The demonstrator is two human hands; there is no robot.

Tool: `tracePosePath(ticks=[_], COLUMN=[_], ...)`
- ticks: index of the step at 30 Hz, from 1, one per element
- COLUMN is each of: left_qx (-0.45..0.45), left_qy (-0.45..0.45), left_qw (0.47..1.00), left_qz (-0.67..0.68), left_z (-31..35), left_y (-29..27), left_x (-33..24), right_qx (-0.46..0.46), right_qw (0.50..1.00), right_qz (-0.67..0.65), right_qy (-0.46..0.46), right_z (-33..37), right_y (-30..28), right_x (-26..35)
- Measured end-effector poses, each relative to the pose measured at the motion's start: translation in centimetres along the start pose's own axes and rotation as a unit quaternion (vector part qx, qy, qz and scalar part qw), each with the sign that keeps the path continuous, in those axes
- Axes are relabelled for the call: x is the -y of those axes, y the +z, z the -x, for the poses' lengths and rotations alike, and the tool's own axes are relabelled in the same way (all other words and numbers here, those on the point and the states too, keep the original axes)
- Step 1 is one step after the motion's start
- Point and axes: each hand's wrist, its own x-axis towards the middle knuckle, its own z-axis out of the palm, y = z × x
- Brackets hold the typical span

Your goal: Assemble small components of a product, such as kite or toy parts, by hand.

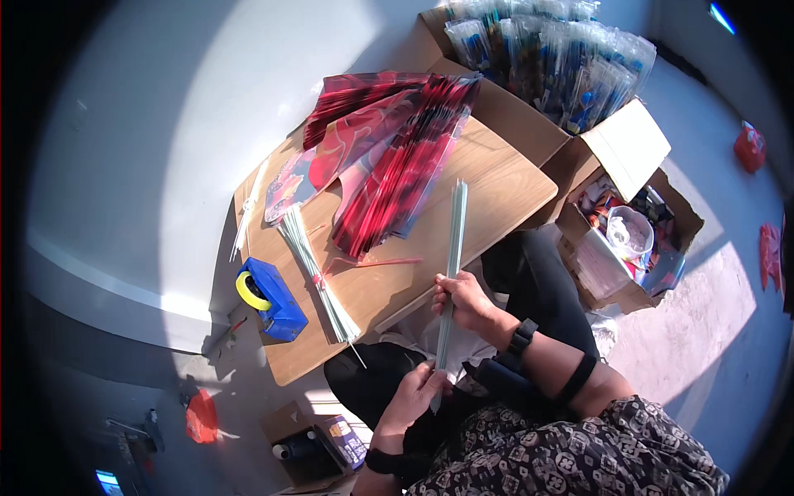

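Observation:
A bundle of thin pale rods (456, 231) stands nearly upright in the picture, gripped in both fists. My right hand (465, 299) wraps round its middle, just past the table's near edge. Lower down, over my lap, my left hand (416, 392) closes round the bottom end. A second bundle of pale rods (302, 252), tied with a red band, lies on the wooden table (496, 178) to the left. Beyond it are stacked folded red patterned sheets (413, 157).
A blue tape dispenser (277, 302) with yellow tape sits at the table's left corner. White strips (251, 207) lie along the far left edge. To the right stand an open carton (529, 124) of plastic-wrapped goods and a smaller box (612, 285) of mixed items. A red bag (201, 416) is on the floor.

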Motion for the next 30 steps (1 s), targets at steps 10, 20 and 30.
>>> tracePosePath(ticks=[10,20,30], left_qx=[-0.080,-0.153,-0.204], left_qy=[-0.073,-0.032,-0.014], left_qw=[0.992,0.988,0.976], left_qz=[0.062,-0.004,0.073], left_z=[-7.7,-7.0,-5.9], left_y=[4.0,2.7,3.0], left_x=[-3.4,-2.9,-2.4], right_qx=[-0.093,-0.497,-0.519], right_qw=[0.929,0.570,0.734], right_qz=[0.260,0.633,0.374], right_qy=[-0.247,-0.164,-0.228], right_z=[1.5,10.3,13.4], right_y=[-4.5,-31.0,-36.5], right_x=[7.3,23.9,22.6])
